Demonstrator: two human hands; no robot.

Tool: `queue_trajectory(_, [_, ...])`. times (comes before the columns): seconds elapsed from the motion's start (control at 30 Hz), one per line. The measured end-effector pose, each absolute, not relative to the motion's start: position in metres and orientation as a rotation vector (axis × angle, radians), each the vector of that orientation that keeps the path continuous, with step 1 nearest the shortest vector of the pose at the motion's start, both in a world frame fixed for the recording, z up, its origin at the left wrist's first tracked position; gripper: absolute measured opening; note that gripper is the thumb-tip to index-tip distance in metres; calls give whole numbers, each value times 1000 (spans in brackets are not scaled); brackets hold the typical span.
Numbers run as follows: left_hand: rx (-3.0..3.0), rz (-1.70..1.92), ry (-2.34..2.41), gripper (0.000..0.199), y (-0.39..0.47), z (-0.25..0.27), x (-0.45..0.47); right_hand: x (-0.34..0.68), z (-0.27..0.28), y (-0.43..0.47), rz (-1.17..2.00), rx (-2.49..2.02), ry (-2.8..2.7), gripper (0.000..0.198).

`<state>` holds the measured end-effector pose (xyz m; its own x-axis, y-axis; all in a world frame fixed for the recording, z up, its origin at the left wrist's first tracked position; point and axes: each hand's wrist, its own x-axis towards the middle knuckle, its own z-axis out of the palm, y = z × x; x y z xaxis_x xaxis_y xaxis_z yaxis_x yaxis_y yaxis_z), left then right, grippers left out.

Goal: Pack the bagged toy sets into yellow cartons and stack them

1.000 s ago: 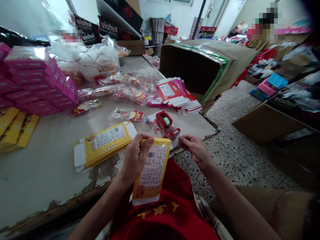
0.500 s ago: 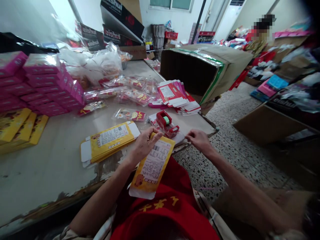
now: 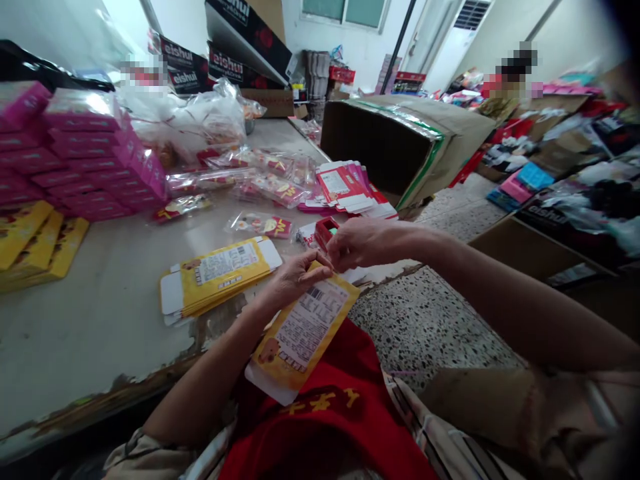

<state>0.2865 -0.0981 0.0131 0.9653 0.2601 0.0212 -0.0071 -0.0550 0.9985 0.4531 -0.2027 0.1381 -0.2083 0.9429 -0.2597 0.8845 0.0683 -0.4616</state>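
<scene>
Over the red apron [image 3: 325, 420], the yellow carton's [image 3: 304, 333] long axis slants away rightward, its far end gripped by the left hand [image 3: 299, 277] — the right hand [image 3: 367, 241], fingers pinched around I can't tell what, sits there too, before the red tape dispenser [image 3: 324, 228].
</scene>
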Motion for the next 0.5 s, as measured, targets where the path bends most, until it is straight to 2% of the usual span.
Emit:
queue_trajectory(0.13, [1551,207,218,45,-101,16,276,454,129,-191,906,-1841,-2234,12])
queue_trajectory(0.23, [1512,213,245,51,-101,19,263,452,120,-192,1160,-1803,-2005,10])
queue_trajectory(0.27, [1492,221,255,52,-101,21,256,449,114,-192,1252,-1763,-1880,12])
queue_trajectory(0.33, [1466,244,274,53,-97,30,236,439,97,-187,1327,-1682,-1663,32])
queue_trajectory(0.4, [1453,258,302,53,-89,47,207,426,75,-172,1128,-1742,-1619,51])
queue_trajectory(0.43, [1457,279,321,54,-82,57,188,418,63,-159,964,-1814,-1648,50])
queue_trajectory(0.5, [1529,416,376,56,-65,81,142,405,44,-125,651,-1961,-1704,29])
